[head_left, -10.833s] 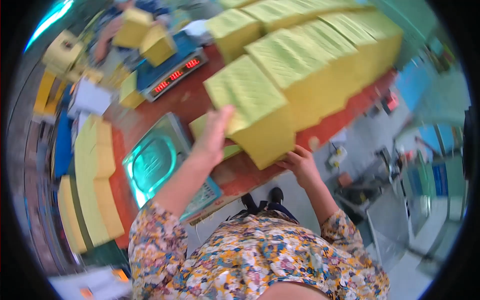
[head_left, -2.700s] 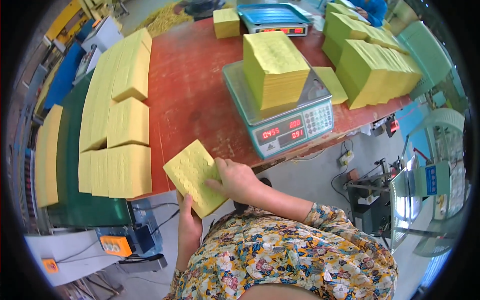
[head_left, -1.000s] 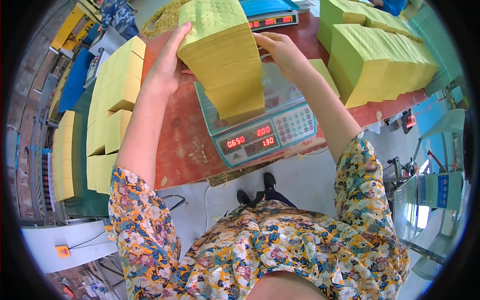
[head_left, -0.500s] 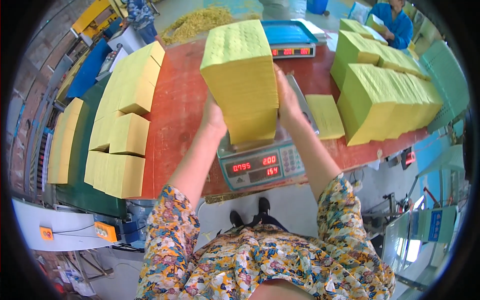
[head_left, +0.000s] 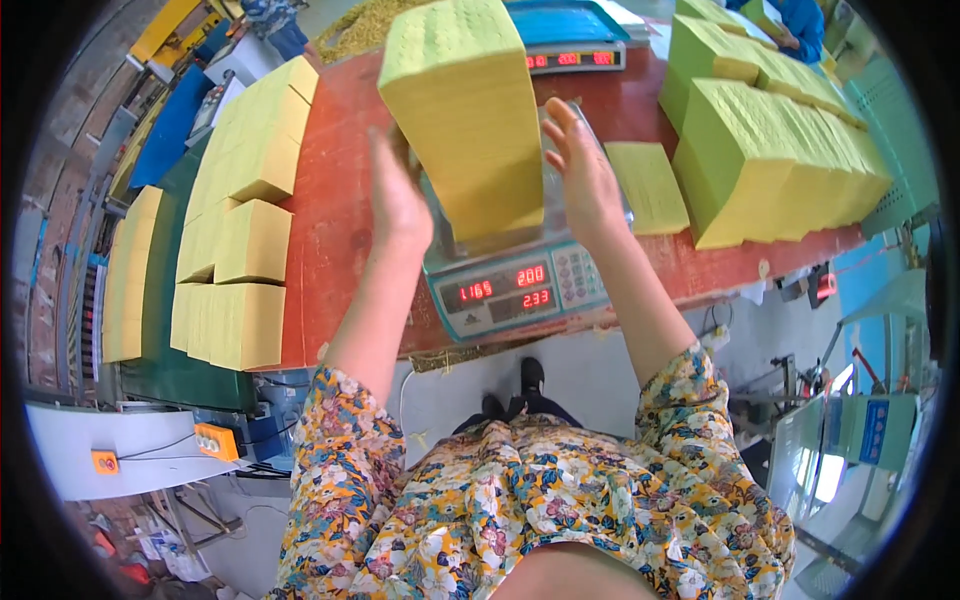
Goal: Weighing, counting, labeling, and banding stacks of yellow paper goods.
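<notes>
A tall stack of yellow paper stands on the pan of a digital scale at the front of the red table. My left hand is beside the stack's left face, fingers stretched out; whether it still touches the paper I cannot tell. On the other side my right hand is apart from the stack, its fingers spread and holding nothing. Red digits glow on the scale's display. A low pile of yellow sheets lies just right of the scale.
Large yellow paper stacks stand along the table's right. More yellow blocks are lined up at the left. A second scale with a blue tray sits behind. A person in blue is at the far right.
My right hand has come off the stack and spread its fingers; my left hand has loosened. The stack now rests on the scale, and its display reading has changed. The whole view has shifted.
</notes>
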Motion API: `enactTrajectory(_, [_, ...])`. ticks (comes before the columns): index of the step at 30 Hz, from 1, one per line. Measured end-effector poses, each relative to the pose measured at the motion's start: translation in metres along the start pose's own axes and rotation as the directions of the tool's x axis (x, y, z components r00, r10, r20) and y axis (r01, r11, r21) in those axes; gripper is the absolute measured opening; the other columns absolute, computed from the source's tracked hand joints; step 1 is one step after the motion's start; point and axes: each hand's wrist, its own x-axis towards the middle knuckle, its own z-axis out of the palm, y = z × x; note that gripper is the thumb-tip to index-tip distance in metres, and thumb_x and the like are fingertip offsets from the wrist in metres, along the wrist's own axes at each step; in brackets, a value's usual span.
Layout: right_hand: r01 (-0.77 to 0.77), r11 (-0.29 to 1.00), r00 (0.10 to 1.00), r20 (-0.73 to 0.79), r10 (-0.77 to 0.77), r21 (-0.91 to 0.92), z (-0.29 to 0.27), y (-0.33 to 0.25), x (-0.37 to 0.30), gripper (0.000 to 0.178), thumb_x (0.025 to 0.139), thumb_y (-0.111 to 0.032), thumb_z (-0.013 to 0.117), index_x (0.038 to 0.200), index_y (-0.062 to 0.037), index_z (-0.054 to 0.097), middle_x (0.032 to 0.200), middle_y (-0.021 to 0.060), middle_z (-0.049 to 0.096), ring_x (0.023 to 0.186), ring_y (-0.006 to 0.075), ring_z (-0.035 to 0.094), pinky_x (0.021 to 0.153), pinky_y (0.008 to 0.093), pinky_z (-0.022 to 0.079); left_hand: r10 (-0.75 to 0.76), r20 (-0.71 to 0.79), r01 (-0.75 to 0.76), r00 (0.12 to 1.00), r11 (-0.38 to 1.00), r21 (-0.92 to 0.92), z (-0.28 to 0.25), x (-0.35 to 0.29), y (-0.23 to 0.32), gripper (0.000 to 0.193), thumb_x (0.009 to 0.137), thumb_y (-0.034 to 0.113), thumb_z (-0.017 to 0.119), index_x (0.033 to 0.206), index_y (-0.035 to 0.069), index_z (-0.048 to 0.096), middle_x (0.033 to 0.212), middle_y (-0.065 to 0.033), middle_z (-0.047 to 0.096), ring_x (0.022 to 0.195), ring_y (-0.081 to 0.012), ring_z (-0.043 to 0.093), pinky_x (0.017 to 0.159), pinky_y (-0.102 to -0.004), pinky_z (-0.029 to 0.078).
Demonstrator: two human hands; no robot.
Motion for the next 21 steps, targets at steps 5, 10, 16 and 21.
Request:
enactTrajectory(5, [0.015, 0.992, 0.997, -0.081, -0.005, 0.125, -0.028, -0.028, -0.105, 0.053, 0.104, -0.038, 0.038, 0.140, 0.0004, 0.046, 0.142, 0.0122, 0.049, 0.132, 0.0241, 0.045, 0.107, 0.0393, 0.036, 0.041, -0.033, -0.039, 0.999, 0.996, 0.082, -0.037, -0.081, 0.030, 0.064, 0.104, 0.049, 0.030, 0.139, -0.004, 0.042, 0.143, -0.0203, 0.045, 0.133, -0.0287, 0.041, 0.111, -0.0439, 0.030])
enactTrajectory(10, [-0.078, 0.970, 0.986, -0.129, 0.110, 0.232, -0.030, -0.031, -0.170, 0.051, 0.104, -0.033, 0.038, 0.139, 0.0027, 0.044, 0.141, 0.0173, 0.048, 0.131, 0.0294, 0.047, 0.107, 0.0422, 0.036, -0.062, -0.099, 0.074, 0.993, 0.989, 0.128, -0.058, -0.144, 0.033, 0.063, 0.103, 0.048, 0.029, 0.136, -0.003, 0.044, 0.138, -0.0212, 0.049, 0.130, -0.0282, 0.045, 0.105, -0.0437, 0.038])
enactTrajectory(16, [-0.058, 0.953, 0.968, -0.216, 0.127, 0.299, -0.019, -0.041, -0.209, 0.045, 0.104, -0.028, 0.039, 0.136, 0.0035, 0.047, 0.136, 0.0169, 0.053, 0.127, 0.0280, 0.051, 0.105, 0.0399, 0.040, -0.085, -0.070, 0.093, 0.994, 0.989, 0.111, -0.061, -0.166, 0.040, 0.060, 0.103, 0.047, 0.029, 0.133, -0.002, 0.046, 0.134, -0.0196, 0.052, 0.126, -0.0272, 0.048, 0.102, -0.0420, 0.040])
enactTrajectory(21, [-0.036, 0.954, 0.963, -0.244, 0.113, 0.297, -0.021, -0.044, -0.225, 0.044, 0.104, -0.027, 0.040, 0.135, 0.0035, 0.048, 0.135, 0.0165, 0.054, 0.126, 0.0275, 0.052, 0.104, 0.0396, 0.040, -0.123, -0.045, 0.126, 0.991, 0.988, 0.093, -0.057, -0.174, 0.041, 0.059, 0.103, 0.046, 0.029, 0.132, -0.002, 0.048, 0.133, -0.0189, 0.053, 0.125, -0.0262, 0.048, 0.101, -0.0414, 0.040])
